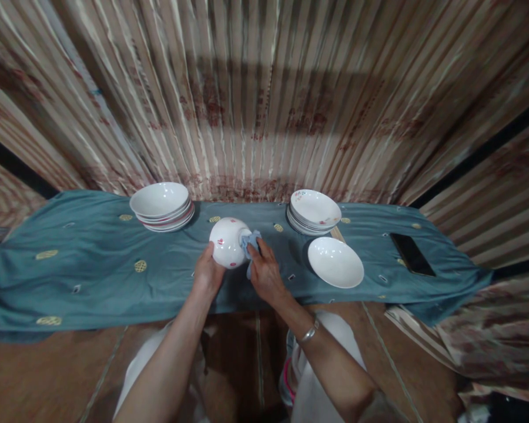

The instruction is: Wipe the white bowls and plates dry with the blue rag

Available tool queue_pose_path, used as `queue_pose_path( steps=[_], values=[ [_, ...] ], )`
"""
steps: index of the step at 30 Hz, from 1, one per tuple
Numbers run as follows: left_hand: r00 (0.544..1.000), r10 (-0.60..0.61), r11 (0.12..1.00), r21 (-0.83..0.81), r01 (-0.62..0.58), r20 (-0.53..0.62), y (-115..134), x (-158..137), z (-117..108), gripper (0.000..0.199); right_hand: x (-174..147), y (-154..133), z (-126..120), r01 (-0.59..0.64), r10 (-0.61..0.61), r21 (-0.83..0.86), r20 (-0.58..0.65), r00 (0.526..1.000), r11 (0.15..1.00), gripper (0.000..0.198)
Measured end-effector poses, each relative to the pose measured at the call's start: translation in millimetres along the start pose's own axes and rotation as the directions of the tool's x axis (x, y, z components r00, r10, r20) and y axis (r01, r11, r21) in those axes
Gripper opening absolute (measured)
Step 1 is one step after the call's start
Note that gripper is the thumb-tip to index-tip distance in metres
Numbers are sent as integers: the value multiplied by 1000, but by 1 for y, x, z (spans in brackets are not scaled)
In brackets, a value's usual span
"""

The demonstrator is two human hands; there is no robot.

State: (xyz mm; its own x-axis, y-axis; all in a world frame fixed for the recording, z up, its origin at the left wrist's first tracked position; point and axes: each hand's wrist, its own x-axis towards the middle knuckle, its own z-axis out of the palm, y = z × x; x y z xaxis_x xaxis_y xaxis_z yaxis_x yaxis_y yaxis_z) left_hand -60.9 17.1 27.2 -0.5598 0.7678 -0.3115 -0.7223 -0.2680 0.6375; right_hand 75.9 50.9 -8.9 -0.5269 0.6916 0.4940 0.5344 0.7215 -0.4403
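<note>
My left hand (209, 271) grips the rim of a white bowl (227, 244) with small red motifs. The bowl is tilted on its side, its underside and foot ring facing right and up toward me. In my right hand (267, 269) is a bunched light blue cloth (249, 239), pressed against the bowl's foot. To the right of that hand a white oval bowl (335, 262) lies on the table. Behind it stands a stack of white dishes (315, 211), the top one flower-patterned. Another stack of white bowls and plates (161, 202) is at the back left.
A blue-green cloth with yellow patterns covers the table (110, 282). A black phone (412, 254) lies at its right end. Pleated curtains (255, 106) hang right behind the table, with dark poles at both sides. My knees are below the front edge.
</note>
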Motion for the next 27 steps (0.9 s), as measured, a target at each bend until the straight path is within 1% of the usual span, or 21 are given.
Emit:
queue_pose_path(
  steps=[4, 8, 12, 15, 17, 20, 22, 27],
  values=[
    [998, 53, 998, 16, -53, 45, -3, 3, -4, 35, 1, -4, -11, 28, -26, 77, -31, 999, 997, 41],
    [989, 110, 993, 28, -113, 100, -6, 4, -5, 34, 3, -10, -21, 79, -69, 136, -79, 994, 988, 41],
    [987, 105, 992, 61, -113, 122, -8, 3, -5, 30, 4, -20, -23, 180, -168, 97, -119, 979, 979, 42],
    [988, 106, 990, 86, -116, 112, -9, 1, -5, 26, 7, -27, -20, 250, -247, 39, -75, 966, 967, 42],
    [987, 112, 987, 106, -124, 117, -9, -2, -4, 23, 10, -31, -19, 270, -270, -9, -30, 962, 963, 43],
    [982, 99, 985, 125, -120, 164, -7, -6, -2, 23, 16, -32, -20, 257, -256, -62, 18, 967, 965, 45],
    [977, 81, 985, 136, -110, 199, -6, -9, -1, 23, 21, -31, -21, 231, -230, -74, 21, 973, 970, 45],
    [974, 59, 982, 165, -97, 219, -6, -11, 1, 26, 35, -24, -24, 162, -164, -39, -49, 985, 986, 45]
  ],
)
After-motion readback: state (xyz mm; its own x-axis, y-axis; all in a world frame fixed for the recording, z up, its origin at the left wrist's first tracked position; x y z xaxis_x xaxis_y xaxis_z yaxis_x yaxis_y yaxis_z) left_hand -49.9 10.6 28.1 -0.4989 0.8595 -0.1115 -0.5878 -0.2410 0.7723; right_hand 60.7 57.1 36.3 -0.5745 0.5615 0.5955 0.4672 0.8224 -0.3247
